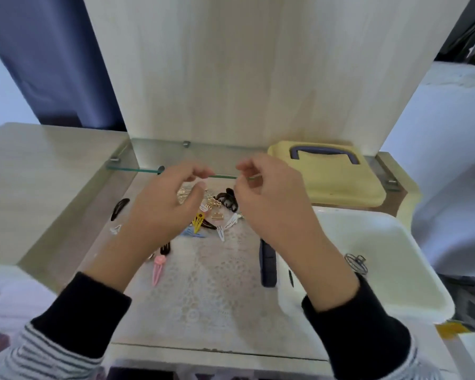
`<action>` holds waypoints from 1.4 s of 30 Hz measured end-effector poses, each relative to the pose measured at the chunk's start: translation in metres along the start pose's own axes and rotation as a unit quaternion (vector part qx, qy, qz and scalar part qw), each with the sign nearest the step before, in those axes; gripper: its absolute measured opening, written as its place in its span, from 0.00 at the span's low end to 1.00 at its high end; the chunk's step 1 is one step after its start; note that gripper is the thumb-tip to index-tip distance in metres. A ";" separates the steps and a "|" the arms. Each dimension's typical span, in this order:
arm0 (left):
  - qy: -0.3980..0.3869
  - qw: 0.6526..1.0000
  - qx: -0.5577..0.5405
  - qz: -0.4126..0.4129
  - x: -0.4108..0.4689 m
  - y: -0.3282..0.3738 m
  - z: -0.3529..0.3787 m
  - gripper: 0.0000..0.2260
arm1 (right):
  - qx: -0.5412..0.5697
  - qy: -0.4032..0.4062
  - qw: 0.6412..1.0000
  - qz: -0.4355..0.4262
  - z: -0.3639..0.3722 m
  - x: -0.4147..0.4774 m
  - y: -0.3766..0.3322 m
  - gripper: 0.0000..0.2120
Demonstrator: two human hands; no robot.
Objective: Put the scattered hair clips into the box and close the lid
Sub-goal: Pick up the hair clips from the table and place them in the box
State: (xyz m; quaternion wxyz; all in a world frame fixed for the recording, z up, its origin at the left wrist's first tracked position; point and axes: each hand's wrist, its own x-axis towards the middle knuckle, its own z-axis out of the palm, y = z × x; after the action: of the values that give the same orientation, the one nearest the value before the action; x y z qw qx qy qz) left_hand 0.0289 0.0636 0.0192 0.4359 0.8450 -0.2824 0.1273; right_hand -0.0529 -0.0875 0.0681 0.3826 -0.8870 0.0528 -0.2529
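There are roughly fourteen scattered hair clips (198,222) in the middle, some partly hidden, one dark wire claw clip (356,263) inside the one white box (373,231) on the right, and one yellow lid (340,185) beyond it.

Bench (231,292): carries the heap at its middle and the box at its 3 o'clock side.
Hair clips (213,212): heaped before the glass shelf (148,157).
Lone clip (120,208): on the bench at 9 o'clock of the heap, apart from it.
Box (390,237): at 4 o'clock of the heap; one clip (356,263) lies in it.
Lid (340,185): on the glass shelf, at 12 o'clock of the box.
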 end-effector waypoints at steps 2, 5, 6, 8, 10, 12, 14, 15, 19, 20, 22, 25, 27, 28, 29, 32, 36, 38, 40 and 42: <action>0.030 1.000 -0.003 -0.007 -0.009 -0.023 -0.004 0.11 | 0.022 0.014 1.000 -0.005 0.030 -0.005 -0.006 0.09; 0.057 0.997 0.015 -0.042 -0.025 -0.054 -0.006 0.11 | 0.029 0.001 1.000 -0.006 0.072 -0.013 -0.003 0.11; 0.064 0.996 0.028 -0.054 -0.031 -0.063 -0.006 0.10 | 0.025 -0.006 1.000 -0.006 0.084 -0.015 0.002 0.11; 0.072 0.993 0.061 -0.069 -0.042 -0.079 -0.007 0.13 | 0.013 -0.019 1.000 -0.002 0.106 -0.019 0.017 0.12; 0.063 0.991 0.094 -0.070 -0.052 -0.093 -0.005 0.16 | -0.008 -0.033 0.999 0.002 0.123 -0.022 0.035 0.12; 0.051 0.988 0.120 -0.078 -0.061 -0.105 -0.007 0.15 | -0.025 -0.050 0.998 -0.012 0.139 -0.026 0.048 0.12; 0.043 0.986 0.141 -0.074 -0.069 -0.111 -0.008 0.14 | -0.047 -0.065 0.996 -0.042 0.150 -0.032 0.057 0.12; 0.044 0.985 0.149 -0.067 -0.072 -0.113 -0.008 0.14 | -0.069 -0.067 0.994 -0.060 0.156 -0.035 0.061 0.12; 0.053 0.977 0.202 -0.035 -0.079 -0.125 -0.003 0.11 | -0.140 -0.101 0.976 -0.134 0.164 -0.048 0.068 0.11; 0.053 0.977 0.206 -0.031 -0.079 -0.129 -0.002 0.10 | -0.145 -0.107 0.972 -0.152 0.165 -0.049 0.069 0.11; 0.054 0.975 0.216 -0.025 -0.080 -0.133 0.001 0.10 | -0.150 -0.108 0.967 -0.174 0.167 -0.049 0.070 0.11; 0.053 0.971 0.234 -0.024 -0.082 -0.133 0.003 0.11 | -0.154 -0.097 0.967 -0.179 0.168 -0.048 0.072 0.12; 0.045 0.969 0.240 -0.027 -0.083 -0.132 0.004 0.12 | -0.151 -0.094 0.966 -0.188 0.168 -0.048 0.073 0.12; 0.042 0.969 0.244 -0.028 -0.084 -0.133 0.004 0.13 | -0.151 -0.093 0.965 -0.193 0.168 -0.049 0.073 0.12; 0.041 0.968 0.247 -0.029 -0.084 -0.133 0.004 0.13 | -0.153 -0.093 0.964 -0.198 0.168 -0.049 0.074 0.11; 0.041 0.968 0.245 -0.024 -0.083 -0.133 0.004 0.13 | -0.153 -0.094 0.962 -0.205 0.169 -0.049 0.075 0.08; 0.042 0.970 0.237 -0.028 -0.083 -0.135 0.004 0.12 | -0.155 -0.097 0.964 -0.191 0.169 -0.049 0.076 0.07; 0.041 0.972 0.228 -0.029 -0.084 -0.137 0.004 0.12 | -0.157 -0.096 0.967 -0.176 0.168 -0.050 0.076 0.07; 0.044 0.974 0.222 -0.019 -0.084 -0.139 0.004 0.11 | -0.160 -0.090 0.969 -0.168 0.167 -0.050 0.075 0.07; 0.046 0.976 0.212 -0.013 -0.083 -0.141 0.004 0.10 | -0.169 -0.083 0.969 -0.161 0.166 -0.050 0.074 0.07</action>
State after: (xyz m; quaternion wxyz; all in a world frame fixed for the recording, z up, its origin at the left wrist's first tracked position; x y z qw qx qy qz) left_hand 0.0440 0.1558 -0.1151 0.2611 0.9149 -0.2181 0.2173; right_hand -0.0073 -0.0167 -0.1006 0.1842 -0.9535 -0.0806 -0.2244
